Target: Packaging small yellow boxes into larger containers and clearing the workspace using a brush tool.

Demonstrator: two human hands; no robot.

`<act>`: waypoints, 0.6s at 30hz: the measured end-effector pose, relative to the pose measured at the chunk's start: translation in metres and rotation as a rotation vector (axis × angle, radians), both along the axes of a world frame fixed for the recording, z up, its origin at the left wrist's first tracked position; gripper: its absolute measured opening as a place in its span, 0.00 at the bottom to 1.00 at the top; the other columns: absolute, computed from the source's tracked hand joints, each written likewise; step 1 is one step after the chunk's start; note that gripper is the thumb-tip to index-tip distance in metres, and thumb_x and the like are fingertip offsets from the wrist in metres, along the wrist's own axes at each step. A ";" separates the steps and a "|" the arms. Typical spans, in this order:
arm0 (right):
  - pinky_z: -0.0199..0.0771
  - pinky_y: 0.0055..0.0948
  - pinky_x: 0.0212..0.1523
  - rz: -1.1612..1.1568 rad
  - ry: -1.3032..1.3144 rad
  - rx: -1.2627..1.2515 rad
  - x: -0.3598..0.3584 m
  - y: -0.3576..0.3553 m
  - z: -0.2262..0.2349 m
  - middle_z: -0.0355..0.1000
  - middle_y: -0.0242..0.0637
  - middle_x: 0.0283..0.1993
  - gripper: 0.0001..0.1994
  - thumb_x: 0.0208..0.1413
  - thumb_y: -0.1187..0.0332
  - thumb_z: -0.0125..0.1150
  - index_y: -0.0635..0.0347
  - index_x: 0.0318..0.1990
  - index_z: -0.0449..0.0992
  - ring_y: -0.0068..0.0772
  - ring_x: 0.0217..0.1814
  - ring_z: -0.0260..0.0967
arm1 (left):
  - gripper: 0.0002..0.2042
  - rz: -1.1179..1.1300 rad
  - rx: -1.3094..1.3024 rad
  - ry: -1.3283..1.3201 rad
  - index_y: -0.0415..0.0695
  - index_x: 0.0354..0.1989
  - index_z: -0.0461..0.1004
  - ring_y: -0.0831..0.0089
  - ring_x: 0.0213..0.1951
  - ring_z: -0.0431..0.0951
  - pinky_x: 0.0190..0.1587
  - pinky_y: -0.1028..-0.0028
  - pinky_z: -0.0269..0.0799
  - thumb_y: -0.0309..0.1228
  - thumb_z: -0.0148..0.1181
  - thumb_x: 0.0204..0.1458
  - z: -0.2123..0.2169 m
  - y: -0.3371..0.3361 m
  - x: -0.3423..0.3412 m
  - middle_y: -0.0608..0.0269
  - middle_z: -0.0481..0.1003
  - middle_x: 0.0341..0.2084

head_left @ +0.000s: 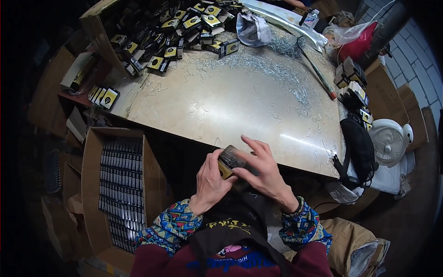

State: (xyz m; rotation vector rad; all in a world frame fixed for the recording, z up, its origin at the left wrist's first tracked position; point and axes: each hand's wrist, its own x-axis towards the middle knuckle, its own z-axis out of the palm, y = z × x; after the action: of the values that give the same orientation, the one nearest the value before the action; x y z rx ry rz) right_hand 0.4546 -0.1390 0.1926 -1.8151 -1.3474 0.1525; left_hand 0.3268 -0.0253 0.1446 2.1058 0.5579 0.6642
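A small rectangular box of black and yellow card, its upper part dark (232, 157), is held just off the near edge of the pale wooden desk (240, 104), around the middle of that edge. Its sides are partly covered by fingers; thin grey strands are seen at its top, but motion blur prevents them from being identified. Its underside is hidden.

The left hand (211, 177) is closed around the left side of the box, with the thumb laid along its lower part. The right hand (262, 168) is held half open with the fingers spread; its thumb and blurred forefinger are placed at the right side of the box, and firm contact cannot be confirmed.

Loose bent pieces of silver wire (286, 74) are strewn over the desk, most thickly toward the far right corner. A long dark bar with a hooked end and a red tip (318, 73) is laid near the right edge. The far left corner is taken up by a heap of black and yellow cartons (180, 34), with a crumpled grey-white bag (254, 30) beside it. Below the left front edge, a brown cardboard case (92, 184) is packed with dark boxes in rows, its near end partly obscured by a patterned sleeve (177, 224).
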 end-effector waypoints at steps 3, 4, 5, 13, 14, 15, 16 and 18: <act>0.69 0.39 0.56 0.106 0.013 -0.017 0.003 0.001 -0.014 0.65 0.49 0.62 0.18 0.47 0.68 0.69 0.62 0.46 0.76 0.50 0.62 0.61 | 0.37 -0.047 0.159 -0.023 0.41 0.57 0.59 0.47 0.43 0.74 0.43 0.60 0.72 0.26 0.72 0.35 0.000 0.001 0.001 0.47 0.70 0.41; 0.69 0.40 0.56 0.058 0.071 0.019 0.003 0.000 -0.014 0.64 0.50 0.62 0.18 0.47 0.67 0.70 0.61 0.46 0.76 0.50 0.63 0.61 | 0.38 -0.041 0.123 -0.027 0.41 0.58 0.59 0.47 0.43 0.74 0.43 0.60 0.72 0.26 0.72 0.35 0.000 0.000 0.001 0.47 0.70 0.41; 0.69 0.40 0.56 0.061 0.071 0.021 0.004 0.001 -0.011 0.64 0.50 0.62 0.18 0.47 0.67 0.70 0.61 0.46 0.76 0.50 0.63 0.61 | 0.39 -0.035 0.087 -0.030 0.41 0.59 0.58 0.47 0.43 0.74 0.43 0.60 0.72 0.26 0.72 0.35 0.001 0.000 0.001 0.47 0.70 0.41; 0.72 0.37 0.53 -0.002 0.064 0.109 0.003 -0.010 -0.012 0.66 0.50 0.61 0.16 0.48 0.70 0.69 0.62 0.46 0.78 0.50 0.58 0.67 | 0.39 -0.013 -0.070 -0.016 0.42 0.61 0.55 0.45 0.45 0.76 0.44 0.60 0.76 0.33 0.72 0.41 -0.002 0.002 -0.002 0.42 0.71 0.47; 0.72 0.37 0.52 0.021 -0.027 0.044 -0.002 -0.007 -0.009 0.68 0.49 0.59 0.16 0.48 0.72 0.69 0.62 0.46 0.78 0.48 0.57 0.68 | 0.40 -0.025 -0.036 -0.029 0.42 0.62 0.54 0.45 0.45 0.77 0.45 0.60 0.76 0.35 0.73 0.42 -0.003 0.002 -0.002 0.41 0.71 0.48; 0.72 0.36 0.52 0.041 -0.120 -0.020 -0.005 -0.004 -0.009 0.70 0.48 0.58 0.16 0.48 0.73 0.68 0.63 0.46 0.78 0.46 0.57 0.68 | 0.40 -0.028 -0.037 -0.031 0.42 0.62 0.54 0.45 0.45 0.77 0.45 0.60 0.76 0.35 0.73 0.42 -0.004 0.001 -0.001 0.41 0.71 0.48; 0.73 0.34 0.51 0.034 -0.029 0.028 -0.006 -0.002 -0.010 0.72 0.48 0.55 0.16 0.48 0.75 0.68 0.63 0.47 0.78 0.45 0.55 0.71 | 0.41 -0.022 -0.068 -0.034 0.42 0.62 0.53 0.45 0.45 0.77 0.44 0.60 0.76 0.35 0.73 0.42 -0.004 0.000 0.001 0.41 0.72 0.47; 0.73 0.34 0.51 -0.021 0.087 0.102 -0.005 -0.006 -0.016 0.71 0.48 0.55 0.16 0.48 0.75 0.68 0.63 0.47 0.78 0.47 0.54 0.71 | 0.42 -0.013 -0.136 -0.037 0.44 0.63 0.50 0.45 0.43 0.78 0.43 0.60 0.76 0.35 0.73 0.42 -0.002 0.000 0.000 0.41 0.73 0.44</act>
State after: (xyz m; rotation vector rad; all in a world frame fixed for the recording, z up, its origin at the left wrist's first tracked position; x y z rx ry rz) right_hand 0.4495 -0.1453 0.1764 -1.7169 -1.2532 0.1470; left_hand 0.3272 -0.0251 0.1430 1.9647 0.5532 0.6382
